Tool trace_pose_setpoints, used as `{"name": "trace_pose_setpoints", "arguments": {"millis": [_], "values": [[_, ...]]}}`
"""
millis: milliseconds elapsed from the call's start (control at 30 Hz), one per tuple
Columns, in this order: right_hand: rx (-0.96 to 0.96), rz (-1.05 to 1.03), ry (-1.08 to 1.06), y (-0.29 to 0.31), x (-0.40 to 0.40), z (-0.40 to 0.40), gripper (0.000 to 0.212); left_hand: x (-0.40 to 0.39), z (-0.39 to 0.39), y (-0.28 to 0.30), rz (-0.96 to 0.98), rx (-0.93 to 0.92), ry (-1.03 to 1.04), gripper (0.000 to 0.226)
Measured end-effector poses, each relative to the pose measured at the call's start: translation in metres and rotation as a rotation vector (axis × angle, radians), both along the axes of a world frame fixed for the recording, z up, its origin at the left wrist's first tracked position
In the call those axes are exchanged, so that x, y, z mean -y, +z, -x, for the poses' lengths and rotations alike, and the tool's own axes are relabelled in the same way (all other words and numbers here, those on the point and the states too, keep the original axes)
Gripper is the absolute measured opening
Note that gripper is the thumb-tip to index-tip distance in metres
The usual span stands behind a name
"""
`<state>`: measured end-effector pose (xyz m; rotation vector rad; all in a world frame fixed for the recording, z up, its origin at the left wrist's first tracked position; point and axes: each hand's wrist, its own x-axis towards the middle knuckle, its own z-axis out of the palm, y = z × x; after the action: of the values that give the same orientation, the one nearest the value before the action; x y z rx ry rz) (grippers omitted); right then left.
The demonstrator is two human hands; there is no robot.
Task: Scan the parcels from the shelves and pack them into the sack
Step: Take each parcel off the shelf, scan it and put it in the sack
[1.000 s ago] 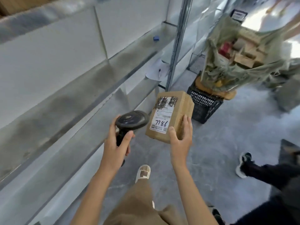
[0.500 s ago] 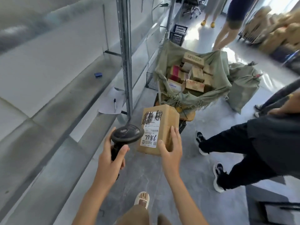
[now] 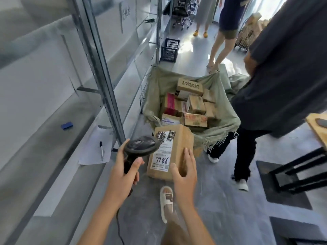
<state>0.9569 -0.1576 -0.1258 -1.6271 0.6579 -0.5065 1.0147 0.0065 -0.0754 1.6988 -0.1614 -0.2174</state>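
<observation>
The right hand [image 3: 184,167] is gripping a labelled parcel [image 3: 170,151] just before the sack [image 3: 221,124], which is already holding many parcels. The left hand [image 3: 123,167] is clasping the scanner [image 3: 141,146]. Packing this parcel appears to be pending.

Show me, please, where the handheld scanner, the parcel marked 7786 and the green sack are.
handheld scanner [image 3: 141,145], head view, top of its black head.
parcel marked 7786 [image 3: 182,138], head view, bare brown cardboard beside the label.
green sack [image 3: 222,124], head view, folded-over near-right rim.
</observation>
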Motion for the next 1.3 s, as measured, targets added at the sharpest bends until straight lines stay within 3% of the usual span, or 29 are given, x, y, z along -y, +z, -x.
{"name": "trace_pose_setpoints", "arguments": {"millis": [367, 633, 733, 867, 1133, 1300], "values": [[-0.006, 0.077, 0.042, 0.011, 0.132, -0.24, 0.067, 0.103, -0.179, 0.004, -0.005, 0.007, 0.041, 0.064], [-0.415, 0.389, 0.062, -0.033, 0.228, -0.372, 0.07, 0.147, -0.265, 0.001, -0.039, -0.028, 0.028, 0.06], [-0.656, 0.581, 0.158, -0.059, 0.254, -0.385, 0.075, 0.151, -0.28, -0.008, -0.044, -0.051, 0.035, 0.061], [-0.761, 0.657, 0.19, -0.084, 0.246, -0.386, 0.075, 0.152, -0.289, -0.018, -0.076, -0.079, 0.04, 0.061], [-0.803, 0.64, 0.281, -0.085, 0.246, -0.385, 0.077, 0.142, -0.279, -0.023, -0.075, -0.079, 0.074, 0.066], [-0.677, 0.695, 0.299, -0.063, 0.238, -0.364, 0.08, 0.13, -0.255, -0.021, -0.1, -0.015, 0.056, 0.06]]}}
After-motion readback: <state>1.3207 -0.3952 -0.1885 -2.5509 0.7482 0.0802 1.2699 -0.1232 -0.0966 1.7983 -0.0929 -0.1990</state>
